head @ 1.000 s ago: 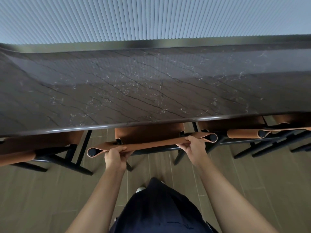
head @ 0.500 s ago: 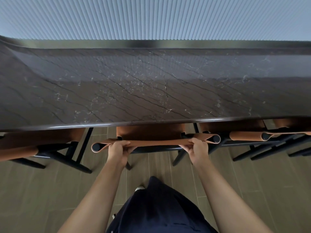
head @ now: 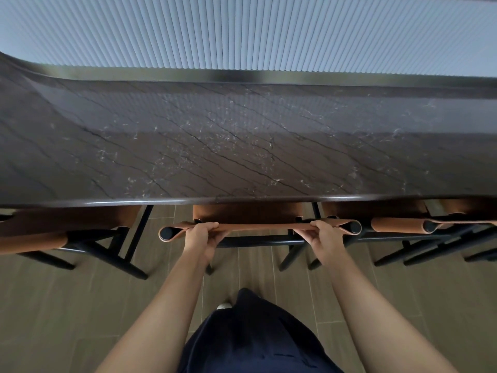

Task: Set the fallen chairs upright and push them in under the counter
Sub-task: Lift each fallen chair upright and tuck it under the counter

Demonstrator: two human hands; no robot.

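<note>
A chair (head: 258, 226) with a tan leather back and black frame stands upright in front of me, its seat tucked under the edge of the dark marble counter (head: 242, 146). My left hand (head: 203, 234) grips the top of the leather backrest near its left end. My right hand (head: 324, 235) grips the same backrest near its right end. Fingers of both hands curl over the strap. The chair's seat is mostly hidden beneath the counter.
Another tan chair (head: 61, 227) sits under the counter at the left, and two more (head: 398, 224) crowd together at the right, legs overlapping. A ribbed pale wall (head: 242, 30) rises behind the counter. Wood-look floor tiles (head: 67, 305) lie below me.
The chair has slid a little further in under the counter, both hands still holding its backrest; the backrest sits closer to the counter edge than a second ago.
</note>
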